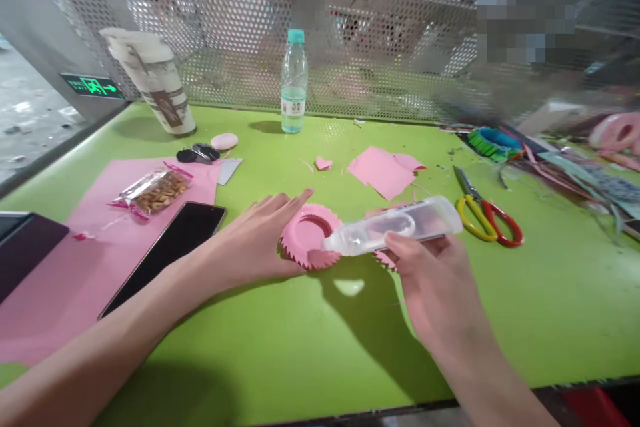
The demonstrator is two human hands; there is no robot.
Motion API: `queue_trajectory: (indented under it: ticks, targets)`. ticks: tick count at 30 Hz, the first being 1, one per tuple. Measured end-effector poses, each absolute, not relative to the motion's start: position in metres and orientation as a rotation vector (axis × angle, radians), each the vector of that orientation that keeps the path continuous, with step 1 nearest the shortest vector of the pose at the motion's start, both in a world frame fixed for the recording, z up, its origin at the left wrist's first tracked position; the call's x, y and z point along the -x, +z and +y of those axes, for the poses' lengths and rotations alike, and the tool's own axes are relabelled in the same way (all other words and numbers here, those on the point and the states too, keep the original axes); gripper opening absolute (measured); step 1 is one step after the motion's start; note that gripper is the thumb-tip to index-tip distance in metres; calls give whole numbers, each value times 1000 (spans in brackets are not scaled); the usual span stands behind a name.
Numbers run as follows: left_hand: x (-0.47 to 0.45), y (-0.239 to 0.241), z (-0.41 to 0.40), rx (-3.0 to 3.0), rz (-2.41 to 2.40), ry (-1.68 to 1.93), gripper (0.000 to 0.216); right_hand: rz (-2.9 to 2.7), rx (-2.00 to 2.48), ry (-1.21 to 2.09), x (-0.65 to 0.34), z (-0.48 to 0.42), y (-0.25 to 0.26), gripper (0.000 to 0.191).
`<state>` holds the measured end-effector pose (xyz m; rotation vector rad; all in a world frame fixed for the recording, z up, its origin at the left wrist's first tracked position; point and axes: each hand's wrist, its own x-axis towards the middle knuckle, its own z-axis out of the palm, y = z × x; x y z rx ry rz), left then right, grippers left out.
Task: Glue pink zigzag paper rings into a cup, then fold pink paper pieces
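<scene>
My left hand (pixel 265 230) rests on the green table with thumb and fingers around the left side of a round pink paper piece (pixel 300 240). That piece has a zigzag-cut rim and a raised ring in its middle. A clear plastic glue bottle (pixel 380 228) lies tilted in the grip of my right hand (pixel 430 267), its nozzle pointing left. The nozzle tip is at the ring's right front edge; whether it touches cannot be made out. Behind the bottle, a second pink piece with a zigzag edge (pixel 386 259) is mostly hidden.
Scissors (pixel 483 213) lie right; pink paper scraps (pixel 383 172) lie behind. A water bottle (pixel 294 90) and a leaning cup (pixel 155 87) stand near the perforated screen (pixel 240 33). Left are a phone (pixel 165 253), a snack packet (pixel 155 192) and pink paper (pixel 45 307). Paper strips (pixel 580 173) clutter the far right.
</scene>
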<state>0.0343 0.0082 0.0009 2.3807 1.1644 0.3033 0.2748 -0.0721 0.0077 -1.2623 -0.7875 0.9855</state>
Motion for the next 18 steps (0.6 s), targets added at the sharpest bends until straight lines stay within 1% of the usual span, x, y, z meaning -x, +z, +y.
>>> queue_trajectory:
  ticks: [4, 10, 18]
  targets:
    - [-40, 2, 6, -2406, 1193, 293, 116, -866, 1248, 969, -276, -73, 2, 37]
    - [-40, 2, 7, -2421, 1189, 279, 120, -982, 1270, 942, -274, -73, 0, 28]
    - [-41, 2, 7, -2420, 1211, 274, 115, -1199, 1333, 890, -270, -77, 10, 21]
